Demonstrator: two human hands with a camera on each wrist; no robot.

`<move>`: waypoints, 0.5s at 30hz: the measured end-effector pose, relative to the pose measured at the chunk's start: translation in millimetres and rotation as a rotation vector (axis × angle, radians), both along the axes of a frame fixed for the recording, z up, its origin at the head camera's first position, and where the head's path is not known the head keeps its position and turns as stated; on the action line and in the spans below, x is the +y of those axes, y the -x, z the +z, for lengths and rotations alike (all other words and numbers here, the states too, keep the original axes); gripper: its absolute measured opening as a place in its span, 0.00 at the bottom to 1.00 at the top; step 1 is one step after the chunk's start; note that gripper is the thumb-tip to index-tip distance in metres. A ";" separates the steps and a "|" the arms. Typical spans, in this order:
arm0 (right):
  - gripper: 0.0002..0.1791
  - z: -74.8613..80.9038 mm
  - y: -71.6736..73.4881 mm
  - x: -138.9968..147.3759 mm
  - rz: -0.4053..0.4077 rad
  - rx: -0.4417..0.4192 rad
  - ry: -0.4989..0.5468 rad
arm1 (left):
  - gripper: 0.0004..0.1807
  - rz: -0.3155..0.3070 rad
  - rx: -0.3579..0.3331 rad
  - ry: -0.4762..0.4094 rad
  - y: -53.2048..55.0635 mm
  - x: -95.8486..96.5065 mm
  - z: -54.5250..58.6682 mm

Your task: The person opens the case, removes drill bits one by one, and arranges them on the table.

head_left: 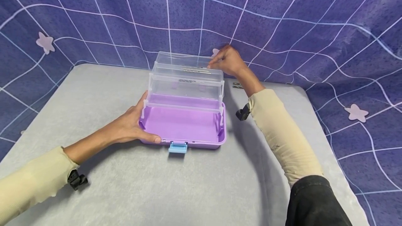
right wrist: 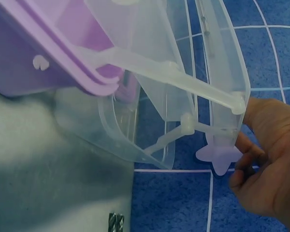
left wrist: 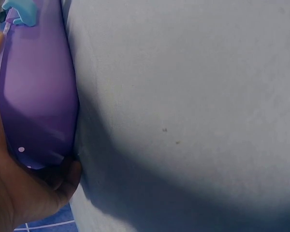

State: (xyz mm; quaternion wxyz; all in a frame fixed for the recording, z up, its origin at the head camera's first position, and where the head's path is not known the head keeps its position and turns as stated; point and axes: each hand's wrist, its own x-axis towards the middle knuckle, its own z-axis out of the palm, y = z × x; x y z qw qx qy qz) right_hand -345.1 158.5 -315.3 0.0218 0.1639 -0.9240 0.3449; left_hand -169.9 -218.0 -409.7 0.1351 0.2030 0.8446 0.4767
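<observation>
Purple plastic rectangular box (head_left: 176, 125) gripped in left hand (head_left: 132, 125), likely for steadiness; stepped clear plastic trays (head_left: 163, 81), presumably fanned for access, at right hand (head_left: 228, 60), pinch undeterminable.

We count one purple box (head_left: 183, 125) and one blue latch (head_left: 178, 147) by the left fingers (head_left: 153, 138); two clear trays (head_left: 185, 88) near the right fingers (head_left: 218, 60).

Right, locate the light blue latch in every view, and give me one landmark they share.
Head: the light blue latch is below and slightly left of the picture's centre, on the front of the purple box.
Left wrist: top left corner.
Right wrist: not in this picture.
Shared landmark: the purple box, at the left edge in the left wrist view and upper left in the right wrist view.
</observation>
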 end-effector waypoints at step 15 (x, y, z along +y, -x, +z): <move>0.12 -6.0 -1.6 3.8 0.044 0.034 -0.047 | 0.93 -0.021 -0.014 -0.023 2.3 -0.3 -3.3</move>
